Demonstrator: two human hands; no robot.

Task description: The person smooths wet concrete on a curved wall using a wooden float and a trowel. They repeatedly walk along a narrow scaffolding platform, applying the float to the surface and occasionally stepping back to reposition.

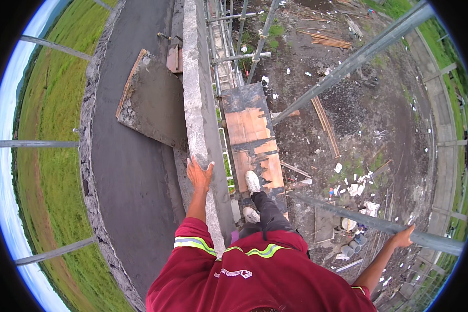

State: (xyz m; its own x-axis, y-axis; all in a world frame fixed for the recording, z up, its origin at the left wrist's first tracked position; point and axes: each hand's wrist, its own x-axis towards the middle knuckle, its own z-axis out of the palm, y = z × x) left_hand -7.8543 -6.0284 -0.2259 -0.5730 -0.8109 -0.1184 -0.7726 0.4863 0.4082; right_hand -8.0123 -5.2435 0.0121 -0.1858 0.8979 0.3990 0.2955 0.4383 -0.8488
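Observation:
My left hand [199, 174] lies on the top edge of a rough concrete wall [196, 99], thumb and fingers apart, holding nothing. Out to the right, my right hand [402, 237] grips a grey metal scaffold pipe [359, 220]; part of its fingers is hidden. Both my feet, in white shoes [252, 181], stand on a worn plywood platform [244, 125] beside the wall. Left of the wall, a board covered with grey mortar [156, 99] rests tilted against it. Beyond that board are a trowel-like tool [164, 36] and a small brownish board [174, 58].
A smooth grey concrete channel [125, 197] runs left of the wall. Another scaffold pipe [348, 62] slants across the upper right. Far below on the muddy ground [416, 135] lie timber planks [325, 40], buckets [348, 249] and scattered litter. Grass [57, 156] stretches past the left edge.

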